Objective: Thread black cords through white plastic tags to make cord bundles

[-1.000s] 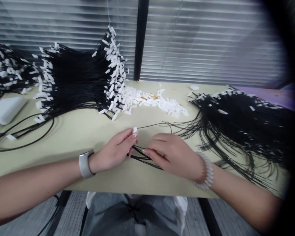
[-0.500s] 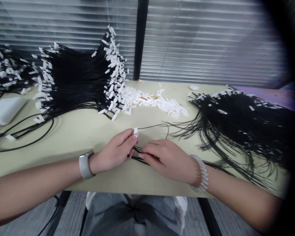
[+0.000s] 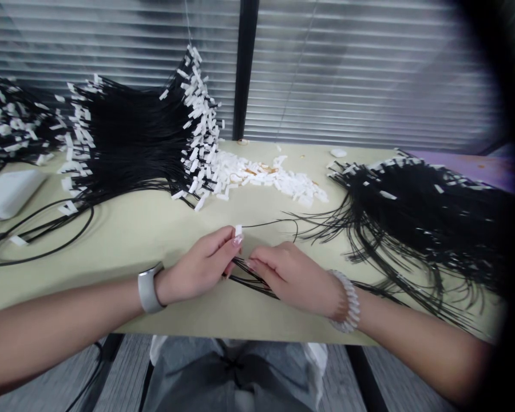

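Observation:
My left hand point(image 3: 206, 258) is closed, with a small white connector point(image 3: 238, 230) pinched upright at the thumb tip. Several thin black wires point(image 3: 254, 284) come out from under its fingers and run right, below my right hand point(image 3: 298, 278). The right hand is closed too, thumb and forefinger pressed together on a thin black wire close to the left fingers; the wire's end is hidden. Another thin wire point(image 3: 266, 223) arcs over the table just beyond both hands.
Loose white connectors point(image 3: 300, 186) lie heaped at the back middle. A big stack of black cables point(image 3: 137, 134) with white ends stands left of them. More black wires point(image 3: 420, 212) are piled at right. A white box-shaped device point(image 3: 15, 191) and looped cable sit at far left.
My right hand has shifted slightly right, away from the left fingers, and more of the black wires show between the hands. My left hand has barely moved.

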Tool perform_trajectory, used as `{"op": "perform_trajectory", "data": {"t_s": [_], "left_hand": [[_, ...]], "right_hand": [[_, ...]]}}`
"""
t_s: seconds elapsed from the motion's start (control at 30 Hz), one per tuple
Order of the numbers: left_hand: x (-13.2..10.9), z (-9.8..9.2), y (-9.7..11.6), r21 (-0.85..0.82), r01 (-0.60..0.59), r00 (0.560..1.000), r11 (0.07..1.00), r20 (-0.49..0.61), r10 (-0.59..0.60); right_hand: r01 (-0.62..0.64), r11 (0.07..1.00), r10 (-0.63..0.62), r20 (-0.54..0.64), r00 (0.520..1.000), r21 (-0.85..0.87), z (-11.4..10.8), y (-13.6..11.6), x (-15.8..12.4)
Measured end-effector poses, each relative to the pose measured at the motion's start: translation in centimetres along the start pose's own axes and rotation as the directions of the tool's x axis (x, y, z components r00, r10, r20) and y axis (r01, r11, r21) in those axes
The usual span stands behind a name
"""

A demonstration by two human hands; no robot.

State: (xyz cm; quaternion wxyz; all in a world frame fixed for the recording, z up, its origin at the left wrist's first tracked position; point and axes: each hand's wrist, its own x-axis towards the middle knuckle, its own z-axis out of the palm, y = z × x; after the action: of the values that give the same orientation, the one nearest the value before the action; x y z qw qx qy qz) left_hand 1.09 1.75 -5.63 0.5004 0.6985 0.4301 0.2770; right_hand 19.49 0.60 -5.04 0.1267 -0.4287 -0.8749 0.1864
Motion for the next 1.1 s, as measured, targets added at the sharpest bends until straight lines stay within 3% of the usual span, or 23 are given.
{"op": "perform_trajectory", "data": {"t_s": [0.23,0.37,0.43,0.53,0.6,0.7,0.77,0.87,0.9,1.03,1.1], "left_hand": [[-0.2,0.0,0.4,0.005,0.008,1.0,1.0,0.019,-0.008],[-0.2,-0.1,0.4,-0.014,0.01,1.0,1.0,0.019,-0.01],[-0.2,-0.1,0.4,-0.027,0.013,1.0,1.0,0.014,-0.013],[-0.2,-0.1,0.3,-0.033,0.017,1.0,0.999,0.009,-0.017],[-0.2,-0.1,0.3,-0.025,0.018,1.0,1.0,0.01,-0.018],[-0.2,-0.2,0.4,-0.015,0.023,1.0,1.0,0.021,-0.023],[-0.2,-0.2,0.5,-0.009,0.019,0.999,1.0,0.032,-0.019],[-0.2,-0.3,0.6,-0.005,0.01,0.999,1.0,0.048,-0.01],[-0.2,-0.3,0.6,-0.006,0.011,0.999,1.0,0.053,-0.01],[-0.2,-0.3,0.6,-0.005,0.002,0.999,1.0,0.055,-0.002],[-0.2,-0.3,0.6,-0.001,-0.003,0.999,1.0,0.052,0.003]], "right_hand": [[0.135,0.939,-0.165,-0.07,0.984,-0.317,-1.5,1.0,-0.1],[0.019,0.935,-0.127,-0.283,0.951,-0.355,-3.4,2.6,-0.4],[-0.079,0.96,-0.059,-0.468,0.882,-0.27,-4.2,3.5,-0.6],[-0.146,0.988,0.075,-0.701,0.709,-0.042,-5.2,5.0,-0.8],[-0.076,0.986,0.165,-0.779,0.605,0.15,-5.8,6.0,-0.7],[0.134,0.913,0.251,-0.791,0.558,0.384,-6.6,7.3,-0.4],[0.2,0.864,0.283,-0.774,0.566,0.462,-7.0,7.7,-0.3],[0.168,0.846,0.335,-0.751,0.569,0.505,-6.7,7.4,-0.2],[0.157,0.839,0.338,-0.727,0.598,0.52,-6.5,7.1,-0.2],[0.117,0.803,0.223,-0.477,0.85,0.585,-4.7,5.0,-0.2],[0.091,0.863,0.117,-0.371,0.921,0.497,-3.8,3.9,-0.2]]}}
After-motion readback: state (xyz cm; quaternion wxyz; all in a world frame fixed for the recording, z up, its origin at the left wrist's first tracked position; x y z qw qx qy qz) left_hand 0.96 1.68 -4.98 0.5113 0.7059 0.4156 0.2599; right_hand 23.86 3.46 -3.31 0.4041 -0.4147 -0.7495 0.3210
